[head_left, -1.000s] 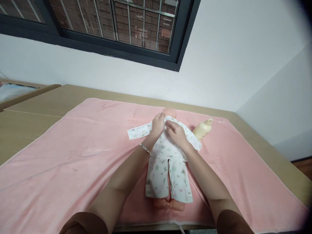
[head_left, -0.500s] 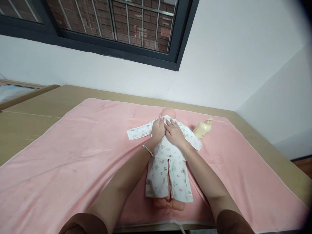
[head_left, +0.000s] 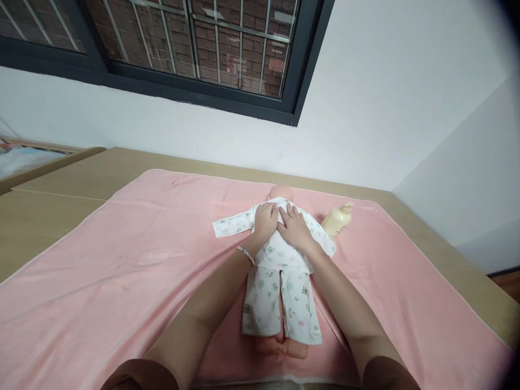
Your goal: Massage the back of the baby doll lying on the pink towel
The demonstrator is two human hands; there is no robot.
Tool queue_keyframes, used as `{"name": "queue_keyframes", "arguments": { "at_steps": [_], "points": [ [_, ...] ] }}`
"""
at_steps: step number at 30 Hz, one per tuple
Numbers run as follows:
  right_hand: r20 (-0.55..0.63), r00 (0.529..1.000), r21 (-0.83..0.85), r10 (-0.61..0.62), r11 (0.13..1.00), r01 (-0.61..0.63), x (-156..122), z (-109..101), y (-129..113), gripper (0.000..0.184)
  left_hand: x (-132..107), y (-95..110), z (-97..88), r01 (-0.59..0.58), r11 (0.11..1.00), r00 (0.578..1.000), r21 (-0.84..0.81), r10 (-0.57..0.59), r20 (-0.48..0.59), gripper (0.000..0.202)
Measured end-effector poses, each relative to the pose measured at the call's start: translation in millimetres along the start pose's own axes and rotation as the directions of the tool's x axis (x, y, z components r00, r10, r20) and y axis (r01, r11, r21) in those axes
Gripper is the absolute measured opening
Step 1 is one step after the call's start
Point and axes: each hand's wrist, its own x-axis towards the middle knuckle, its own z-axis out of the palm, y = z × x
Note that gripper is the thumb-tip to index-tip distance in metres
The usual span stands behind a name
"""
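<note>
A baby doll (head_left: 283, 192) lies on its back on a pink towel (head_left: 122, 260), dressed in a white printed top (head_left: 233, 223) and matching trousers (head_left: 280, 306). My left hand (head_left: 266, 221) rests flat on the doll's chest, fingers stretched out, a silver bangle (head_left: 245, 254) on the wrist. My right hand (head_left: 294, 227) lies flat beside it on the chest, fingers spread. The two hands touch near the collar. The doll's bare feet (head_left: 282, 348) stick out of the trouser legs toward me.
A cream baby bottle (head_left: 338, 220) lies on the towel just right of the doll. The towel covers a tan wooden table (head_left: 49, 195). A white wall and a dark-framed barred window (head_left: 195, 49) stand behind. A cot edge (head_left: 24, 157) shows at far left.
My hands have gone from pinching at the collar to lying flat on the doll's chest. The view has tilted slightly.
</note>
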Motion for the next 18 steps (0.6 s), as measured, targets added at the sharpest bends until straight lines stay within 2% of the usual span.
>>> {"name": "queue_keyframes", "arguments": {
  "at_steps": [4,9,13,18],
  "points": [
    [-0.070,0.996,0.080,0.051,0.996,-0.045,13,2,13,0.057,-2,1,1.6,-0.043,0.992,0.999,0.117,0.039,0.035,0.028],
    [-0.103,0.993,-0.039,0.065,0.997,-0.069,9,7,5,0.060,1,-2,2.5,0.015,0.998,1.000,0.068,-0.017,0.022,0.025],
    [-0.066,0.998,-0.105,-0.003,0.994,-0.004,1,6,-1,0.062,4,-3,1.6,0.062,0.998,0.998,-0.008,-0.062,0.012,0.020],
    [-0.044,0.996,0.033,-0.077,0.996,0.078,9,4,13,0.063,4,-1,0.4,0.035,0.999,0.999,0.011,-0.035,0.012,0.021]
  ]
}}
